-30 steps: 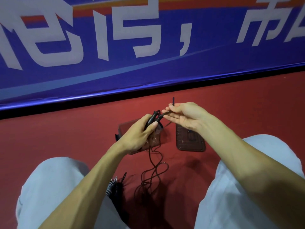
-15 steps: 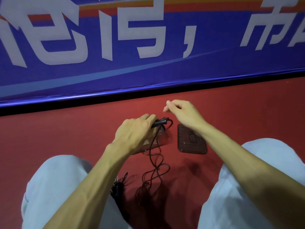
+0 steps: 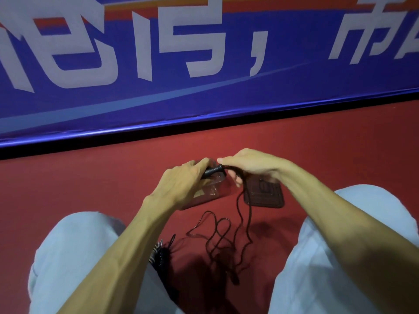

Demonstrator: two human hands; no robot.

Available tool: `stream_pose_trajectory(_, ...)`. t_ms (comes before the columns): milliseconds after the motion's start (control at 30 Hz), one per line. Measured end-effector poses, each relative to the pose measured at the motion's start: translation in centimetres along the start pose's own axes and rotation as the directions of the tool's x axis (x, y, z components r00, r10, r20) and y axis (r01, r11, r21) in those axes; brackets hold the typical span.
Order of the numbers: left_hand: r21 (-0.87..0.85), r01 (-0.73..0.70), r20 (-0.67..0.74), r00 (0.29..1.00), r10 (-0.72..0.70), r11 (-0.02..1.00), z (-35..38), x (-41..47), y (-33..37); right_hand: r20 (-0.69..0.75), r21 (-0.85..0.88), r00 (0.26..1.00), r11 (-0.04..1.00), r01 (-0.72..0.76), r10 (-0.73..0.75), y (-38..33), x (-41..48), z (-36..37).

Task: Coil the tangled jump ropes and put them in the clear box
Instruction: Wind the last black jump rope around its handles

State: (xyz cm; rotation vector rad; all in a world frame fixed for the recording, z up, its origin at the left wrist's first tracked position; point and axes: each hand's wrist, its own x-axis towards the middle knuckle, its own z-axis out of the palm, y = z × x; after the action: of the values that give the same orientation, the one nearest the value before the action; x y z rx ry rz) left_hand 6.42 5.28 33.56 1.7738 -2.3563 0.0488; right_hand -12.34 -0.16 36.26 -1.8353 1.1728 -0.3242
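Note:
My left hand (image 3: 181, 184) grips the black jump rope handles (image 3: 213, 170) above the clear box (image 3: 210, 191) on the red floor. Just right of the handles, my right hand (image 3: 247, 166) holds the thin dark cord (image 3: 248, 214), its fingers curled around the strands. The cord hangs from that hand and falls into loose tangled loops (image 3: 217, 241) on the floor between my knees. A second, coiled jump rope (image 3: 159, 254) with black and white handles lies by my left knee, partly hidden by my forearm.
The box lid (image 3: 264, 193) lies flat on the floor right of the box, partly under my right wrist. A blue banner wall (image 3: 204, 87) with white lettering runs along the far edge of the floor. My knees (image 3: 74, 257) in pale trousers flank the ropes.
My right hand, which had let go and lifted clear, has come back to the handles and taken hold of the cord. My left hand has kept gripping the handles over the box.

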Motion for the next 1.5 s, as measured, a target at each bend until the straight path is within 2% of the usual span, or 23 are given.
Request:
stream_pose_trajectory(67,-0.124,0.053,0.05,0.998,-0.047,0.991,0.5,0.3,-0.1,-0.034,0.116,0.996,0.99,0.081,-0.077,0.2,0.3,0.1)
stream_pose_trajectory(133,-0.346,0.124,0.097,0.991,-0.097,0.93,0.9,0.7,0.1,-0.077,0.228,0.987,0.962,0.152,-0.138,0.1,0.4,0.1)
stream_pose_trajectory(200,-0.517,0.152,0.108,0.988,-0.112,0.843,0.9,1.0,0.5,-0.143,0.253,0.973,0.944,0.212,-0.18,-0.1,0.3,0.2)
stream_pose_trajectory(267,-0.607,0.13,0.09,0.991,-0.095,0.784,0.7,0.9,0.9,-0.26,0.281,0.943,0.918,0.28,-0.207,-0.3,0.3,0.4)
stream_pose_trajectory(400,-0.677,0.09,0.031,0.995,-0.094,0.73,0.7,0.6,1.5,-0.505,0.324,0.848,0.874,0.362,-0.164,-0.2,0.6,-0.1)
stream_pose_trajectory(500,-0.67,0.087,0.012,0.994,-0.106,0.737,0.9,0.5,1.8,-0.627,0.305,0.762,0.851,0.428,-0.158,-0.1,0.6,-0.1)
stream_pose_trajectory(633,-0.654,0.026,-0.085,0.991,-0.108,0.756,1.0,0.4,2.4,-0.738,0.264,0.658,0.835,0.483,-0.147,-0.2,0.6,0.0)
stream_pose_trajectory(733,-0.623,-0.016,-0.156,0.982,-0.105,0.782,1.1,0.6,2.5,-0.77,0.285,0.623,0.797,0.532,-0.141,-0.5,0.4,0.0)
stream_pose_trajectory(800,-0.602,-0.034,-0.2,0.973,-0.11,0.798,0.9,0.7,2.5,-0.727,0.353,0.675,0.773,0.527,-0.128,-0.9,0.1,0.3)
stream_pose_trajectory(900,-0.663,-0.027,-0.218,0.963,-0.159,0.748,0.7,0.9,2.1,-0.552,0.462,0.823,0.771,0.437,-0.135,-1.4,-0.1,0.6)
stream_pose_trajectory(967,-0.773,-0.01,-0.194,0.956,-0.222,0.634,0.6,1.0,1.8,-0.424,0.429,0.884,0.817,0.385,-0.194,-1.4,-0.1,0.5)
stream_pose_trajectory(1000,-0.836,-0.006,-0.183,0.946,-0.269,0.549,0.5,1.1,1.7,-0.366,0.352,0.903,0.865,0.358,-0.225,-1.2,-0.1,0.5)
stream_pose_trajectory(1067,-0.933,-0.01,-0.158,0.909,-0.385,0.361,-0.3,1.1,1.3,-0.263,0.018,0.927,0.959,0.282,-0.268,-0.4,0.1,1.0)
stream_pose_trajectory(1133,-0.977,-0.009,-0.109,0.879,-0.464,0.213,-1.0,1.1,0.8,-0.185,-0.276,0.944,0.937,0.216,-0.272,0.4,0.4,2.0)
stream_pose_trajectory(1267,-1.0,-0.018,-0.027,0.862,-0.506,0.024,-1.5,0.9,0.3,-0.04,-0.215,0.964,0.944,0.25,-0.265,0.4,0.7,3.6)
stream_pose_trajectory(1367,-0.983,-0.074,0.02,0.866,-0.5,-0.168,-1.9,1.1,-0.2,0.098,-0.285,0.959,0.916,0.282,-0.265,0.1,0.8,4.2)
stream_pose_trajectory(1500,-0.969,-0.056,0.082,0.846,-0.526,-0.241,-1.9,1.0,-0.9,0.234,-0.224,0.953,0.943,0.247,-0.194,0.4,0.5,4.2)
